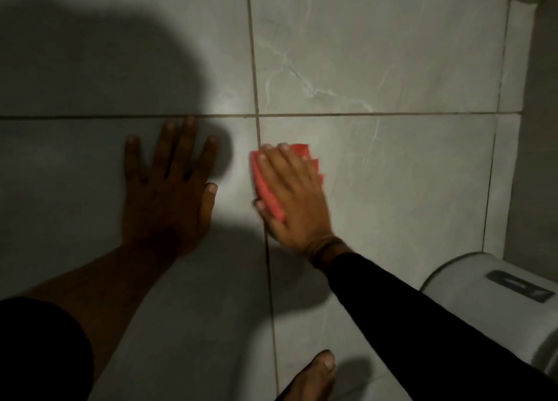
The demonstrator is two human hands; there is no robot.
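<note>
A folded red cloth [267, 183] lies flat against the grey marbled tile surface [377, 68], just right of a vertical grout line. My right hand [294, 201] presses on the cloth with straight fingers spread over it, and only the cloth's left and top edges show. My left hand [169, 192] rests flat on the tile to the left, in shadow, fingers spread and holding nothing.
A white rounded fixture [495, 307] with a dark label sits at the lower right. A bare foot [314, 376] shows at the bottom edge. A corner with a darker wall [540, 128] runs down the right side. Large shadows cover the upper left.
</note>
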